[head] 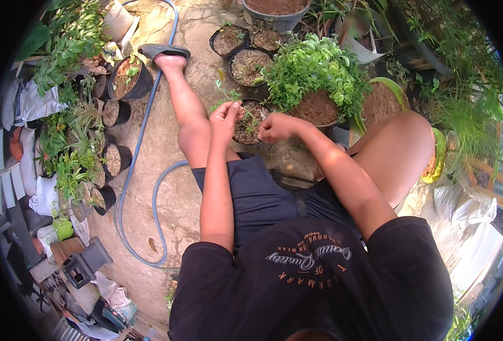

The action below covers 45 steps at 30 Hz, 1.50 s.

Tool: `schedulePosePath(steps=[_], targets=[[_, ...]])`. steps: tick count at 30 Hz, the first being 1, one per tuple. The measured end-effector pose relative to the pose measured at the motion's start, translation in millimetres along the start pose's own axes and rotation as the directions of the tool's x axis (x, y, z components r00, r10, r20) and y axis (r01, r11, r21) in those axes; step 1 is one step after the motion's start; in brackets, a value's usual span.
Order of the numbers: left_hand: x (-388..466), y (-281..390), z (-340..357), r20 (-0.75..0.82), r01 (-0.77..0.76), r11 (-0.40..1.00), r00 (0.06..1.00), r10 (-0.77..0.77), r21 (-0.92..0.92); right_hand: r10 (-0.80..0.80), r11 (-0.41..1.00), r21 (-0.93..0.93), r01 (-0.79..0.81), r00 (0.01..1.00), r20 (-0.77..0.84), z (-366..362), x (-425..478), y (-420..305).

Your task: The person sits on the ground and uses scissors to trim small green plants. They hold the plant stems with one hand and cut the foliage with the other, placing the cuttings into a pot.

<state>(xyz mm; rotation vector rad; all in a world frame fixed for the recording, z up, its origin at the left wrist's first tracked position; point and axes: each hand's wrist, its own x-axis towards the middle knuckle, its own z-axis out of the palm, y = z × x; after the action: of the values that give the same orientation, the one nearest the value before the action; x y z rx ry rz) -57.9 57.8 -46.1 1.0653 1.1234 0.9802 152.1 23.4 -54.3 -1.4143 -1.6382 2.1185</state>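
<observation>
My left hand pinches a thin green plant sprig between thumb and fingers, its leafy end pointing up and away from me. Just right of it is a small black pot of coarse, dry-looking mix with small green shoots, standing on the ground before me. My right hand is at the right rim of this pot, fingers curled together; whether something small is between the fingertips I cannot tell. Beyond the right hand, a bushy green plant grows from a larger pot of brown soil.
More small black pots stand behind the near one. A grey basin of soil is at the top. A blue hose loops over the cracked concrete left of my leg. Potted plants line the left side; a trowel-like grey blade lies upper right.
</observation>
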Motion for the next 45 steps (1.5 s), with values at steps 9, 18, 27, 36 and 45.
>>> schedulePosePath(steps=[9, 18, 27, 36, 45], targets=[[-5.0, 8.0, 14.5, 0.167, 0.052, 0.998, 0.984, -0.055, 0.02, -0.047, 0.958, 0.247, 0.146, 0.929, -0.368, -1.0, -42.2, -15.8], [-9.8, 3.5, 30.4, 0.259, 0.068, 0.996, 0.962, -0.081, 0.06, -0.131, 0.944, 0.27, 0.189, 0.967, -0.22, -5.4, -46.0, 0.7], [-8.5, 7.3, 25.1, 0.24, 0.062, 0.993, 0.967, -0.084, 0.098, -0.112, 0.993, -0.077, 0.09, 0.928, -0.355, -8.7, -61.3, 2.7], [-10.7, 0.8, 35.1, 0.289, 0.051, 0.992, 0.954, -0.082, 0.112, -0.201, 0.969, 0.028, 0.245, 0.85, -0.486, -6.1, -52.8, -5.3], [-13.4, 4.9, 40.8, 0.349, 0.094, 0.988, 0.928, -0.13, 0.119, -0.205, 0.968, 0.004, 0.25, 0.801, -0.563, -11.0, -62.0, -0.7]])
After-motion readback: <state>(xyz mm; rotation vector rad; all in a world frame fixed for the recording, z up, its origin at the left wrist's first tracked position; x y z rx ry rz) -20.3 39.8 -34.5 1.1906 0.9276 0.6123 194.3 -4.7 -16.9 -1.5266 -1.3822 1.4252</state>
